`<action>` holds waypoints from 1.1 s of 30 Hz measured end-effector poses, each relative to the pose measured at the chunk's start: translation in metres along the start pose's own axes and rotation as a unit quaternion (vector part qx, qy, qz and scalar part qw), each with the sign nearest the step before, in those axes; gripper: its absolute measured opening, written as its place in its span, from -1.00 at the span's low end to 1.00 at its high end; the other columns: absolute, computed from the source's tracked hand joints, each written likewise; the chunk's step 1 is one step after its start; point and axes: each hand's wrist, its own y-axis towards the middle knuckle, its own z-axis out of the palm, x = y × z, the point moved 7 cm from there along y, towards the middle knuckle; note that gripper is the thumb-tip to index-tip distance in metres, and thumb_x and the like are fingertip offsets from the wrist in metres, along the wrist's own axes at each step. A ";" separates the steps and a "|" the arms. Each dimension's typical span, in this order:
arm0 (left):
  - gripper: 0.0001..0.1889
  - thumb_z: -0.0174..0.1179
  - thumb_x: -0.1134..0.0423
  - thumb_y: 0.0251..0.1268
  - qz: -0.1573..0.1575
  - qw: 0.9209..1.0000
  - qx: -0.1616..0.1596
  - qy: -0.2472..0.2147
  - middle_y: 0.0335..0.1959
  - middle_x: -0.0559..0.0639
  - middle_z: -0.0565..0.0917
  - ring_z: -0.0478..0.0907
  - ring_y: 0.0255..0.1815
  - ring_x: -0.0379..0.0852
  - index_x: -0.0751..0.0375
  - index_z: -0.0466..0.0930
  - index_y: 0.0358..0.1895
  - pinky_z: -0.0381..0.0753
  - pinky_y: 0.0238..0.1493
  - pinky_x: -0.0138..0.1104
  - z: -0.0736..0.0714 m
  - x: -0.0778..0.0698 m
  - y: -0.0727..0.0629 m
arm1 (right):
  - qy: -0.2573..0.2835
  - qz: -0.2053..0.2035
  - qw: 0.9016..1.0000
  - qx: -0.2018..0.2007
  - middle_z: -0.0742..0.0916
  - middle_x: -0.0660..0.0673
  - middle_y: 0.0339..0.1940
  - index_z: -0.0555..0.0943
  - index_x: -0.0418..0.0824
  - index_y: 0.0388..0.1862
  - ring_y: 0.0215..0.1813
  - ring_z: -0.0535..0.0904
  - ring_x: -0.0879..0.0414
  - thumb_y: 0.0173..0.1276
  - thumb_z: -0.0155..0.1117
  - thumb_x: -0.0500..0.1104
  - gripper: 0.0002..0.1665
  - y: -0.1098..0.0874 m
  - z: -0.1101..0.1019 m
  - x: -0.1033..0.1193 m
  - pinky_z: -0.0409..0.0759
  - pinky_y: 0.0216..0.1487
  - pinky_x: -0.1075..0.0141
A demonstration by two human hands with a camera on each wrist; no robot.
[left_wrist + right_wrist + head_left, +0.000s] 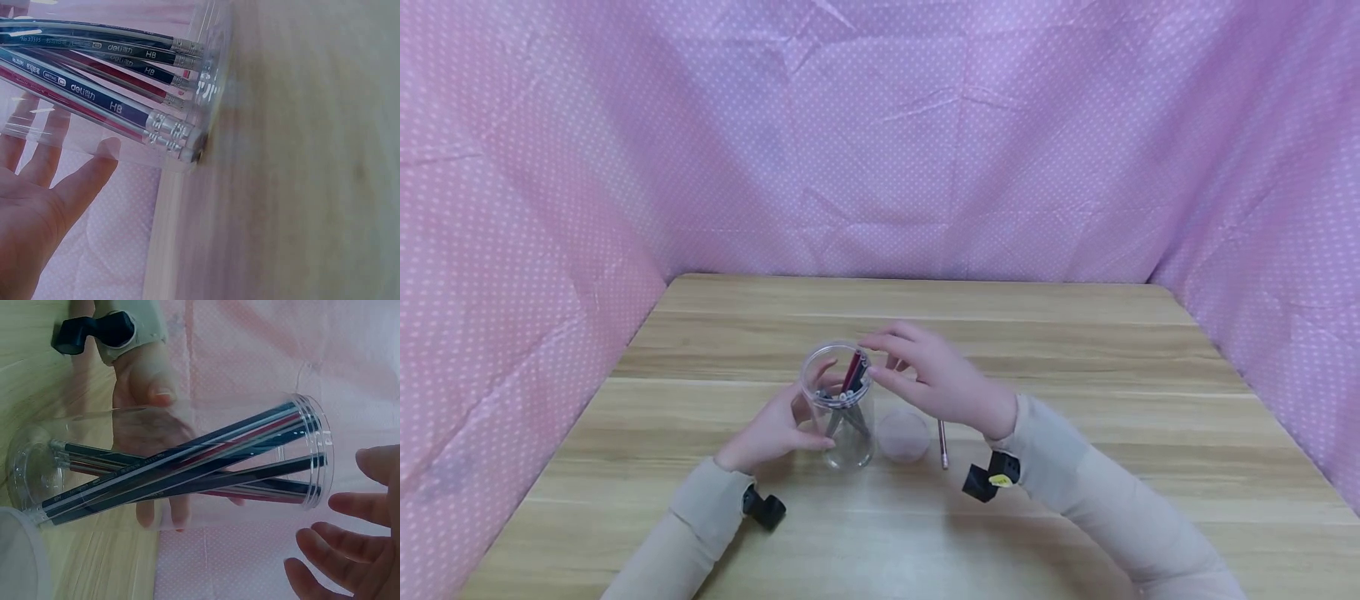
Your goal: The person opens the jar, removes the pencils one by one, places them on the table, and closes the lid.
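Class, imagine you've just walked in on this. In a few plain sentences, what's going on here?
A person's left hand holds a clear jar with several pencils inside, eraser ends down. The right hand is at the jar's open mouth, seemingly holding nothing. On the table beside the jar lie a round disc, probably the lid, and a single pencil.

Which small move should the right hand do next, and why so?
Perhaps lower the right hand to the slim reddish pencil on the pale wooden table and pinch it: that hand looks empty, the left hand holds the clear, cylindrical plastic jar of dark and red pencils, and this one lies outside, beside the round, translucent disc.
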 end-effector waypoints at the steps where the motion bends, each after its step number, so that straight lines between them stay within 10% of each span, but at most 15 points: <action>1: 0.06 0.34 0.59 -0.10 0.001 1.000 0.000 -0.001 0.38 0.22 0.32 0.34 0.26 -0.44 0.01 -0.07 0.49 0.30 0.24 -0.53 0.000 0.000 0.000 | -0.005 0.000 1.000 0.004 0.62 -0.15 0.03 0.53 -0.27 0.17 -0.23 0.58 0.20 0.35 0.20 -0.17 -0.58 -0.001 0.001 0.001 0.63 -0.19 0.32; 13: 0.06 0.35 0.57 -0.08 -0.002 1.000 0.001 0.000 0.37 0.25 0.31 0.34 0.25 -0.46 0.04 -0.08 0.49 0.31 0.22 -0.54 -0.001 0.001 -0.001 | -0.073 -0.004 0.997 0.026 0.57 -0.13 0.12 0.46 -0.20 0.28 -0.09 0.58 0.12 0.39 0.14 -0.06 -0.49 -0.005 0.011 0.002 0.60 -0.09 0.27; 23: 0.04 0.35 0.53 -0.06 -0.011 1.000 -0.001 -0.002 0.39 0.22 0.30 0.26 0.38 0.15 0.04 -0.08 0.49 0.20 0.33 0.14 -0.003 0.004 0.000 | -0.080 -0.003 0.996 0.023 0.58 -0.09 0.12 0.45 -0.14 0.30 0.06 0.57 0.10 0.39 0.13 -0.05 -0.48 -0.005 0.015 0.001 0.56 0.08 0.20; 33: 0.02 0.34 0.55 -0.06 -0.013 1.000 -0.004 -0.006 0.38 0.25 0.30 0.26 0.37 0.23 0.16 -0.08 0.49 0.20 0.32 0.19 -0.003 0.002 0.000 | -0.061 -0.011 0.998 0.004 0.59 -0.14 0.10 0.52 -0.17 0.22 0.16 0.46 0.03 0.38 0.15 -0.09 -0.55 -0.001 0.016 0.002 0.50 0.15 0.14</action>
